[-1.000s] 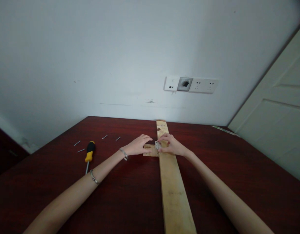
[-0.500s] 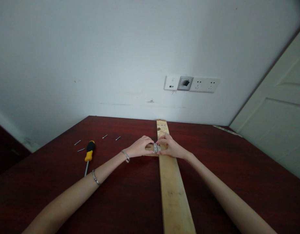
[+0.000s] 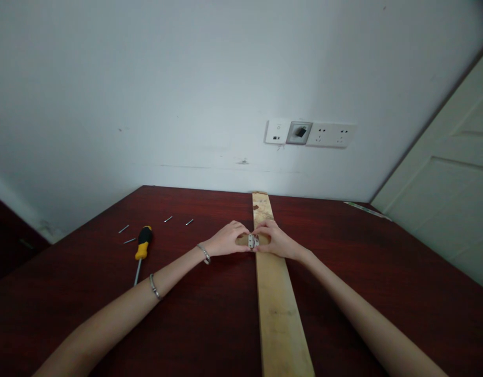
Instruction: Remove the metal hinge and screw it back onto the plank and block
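A small metal hinge (image 3: pixel 251 241) lies across the left edge of a long wooden board (image 3: pixel 283 314). My left hand (image 3: pixel 228 238) grips the hinge's left side between thumb and fingers. From the other side, my right hand (image 3: pixel 278 240) pinches the right leaf, its fingers resting over the board. Beneath the left hand, a second, shorter piece of wood (image 3: pixel 242 240) shows at the board's left edge, mostly hidden by my fingers. A yellow and black screwdriver (image 3: pixel 143 243) rests on the table to the left of my left hand.
Several loose screws (image 3: pixel 189 222) are scattered on the dark red table (image 3: pixel 202 324) near the screwdriver. The far end of the board meets the wall, below a row of sockets (image 3: pixel 330 134). A flat strip (image 3: pixel 367 210) lies at the table's back right edge, near a white door (image 3: pixel 453 193).
The hinge has tilted and shifted very slightly between my fingers. Both hands keep nearly the same place, and the board has not visibly moved.
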### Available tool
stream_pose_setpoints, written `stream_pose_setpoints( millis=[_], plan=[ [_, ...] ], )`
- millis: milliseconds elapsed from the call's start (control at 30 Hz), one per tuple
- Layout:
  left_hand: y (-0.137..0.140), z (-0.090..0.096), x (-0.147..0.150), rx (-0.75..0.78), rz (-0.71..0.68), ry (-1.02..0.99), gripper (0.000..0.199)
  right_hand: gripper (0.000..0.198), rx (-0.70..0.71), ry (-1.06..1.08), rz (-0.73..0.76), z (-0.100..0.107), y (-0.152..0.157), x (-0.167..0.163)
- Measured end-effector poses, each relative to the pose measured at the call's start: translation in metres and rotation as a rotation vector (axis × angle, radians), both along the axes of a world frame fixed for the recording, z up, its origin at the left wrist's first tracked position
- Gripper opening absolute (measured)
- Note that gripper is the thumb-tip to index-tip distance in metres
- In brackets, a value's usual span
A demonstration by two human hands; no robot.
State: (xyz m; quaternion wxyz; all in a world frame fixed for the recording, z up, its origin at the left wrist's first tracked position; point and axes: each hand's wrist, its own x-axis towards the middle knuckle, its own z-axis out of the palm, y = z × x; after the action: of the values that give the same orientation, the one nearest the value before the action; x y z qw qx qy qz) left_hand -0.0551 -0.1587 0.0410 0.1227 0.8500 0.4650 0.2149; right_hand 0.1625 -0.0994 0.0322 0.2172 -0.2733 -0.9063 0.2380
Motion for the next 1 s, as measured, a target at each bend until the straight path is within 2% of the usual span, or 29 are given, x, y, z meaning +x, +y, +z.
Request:
stream_pose_setpoints(
  millis=[400, 700, 1000],
  plan=[
    [0.004, -0.010, 0.002, -0.021, -0.002, -0.031, 0.041, 0.042, -0.016, -0.020, 0.014, -0.001, 0.000, 0.007],
    [0.004, -0.011, 0.001, -0.032, 0.006, -0.027, 0.040, 0.048, -0.059, -0.044, 0.020, 0.008, 0.002, 0.011],
    [0.006, -0.014, 0.000, -0.015, 0.017, -0.009, 0.039, 0.042, -0.062, -0.034, 0.021, 0.009, 0.005, 0.014]
  ],
)
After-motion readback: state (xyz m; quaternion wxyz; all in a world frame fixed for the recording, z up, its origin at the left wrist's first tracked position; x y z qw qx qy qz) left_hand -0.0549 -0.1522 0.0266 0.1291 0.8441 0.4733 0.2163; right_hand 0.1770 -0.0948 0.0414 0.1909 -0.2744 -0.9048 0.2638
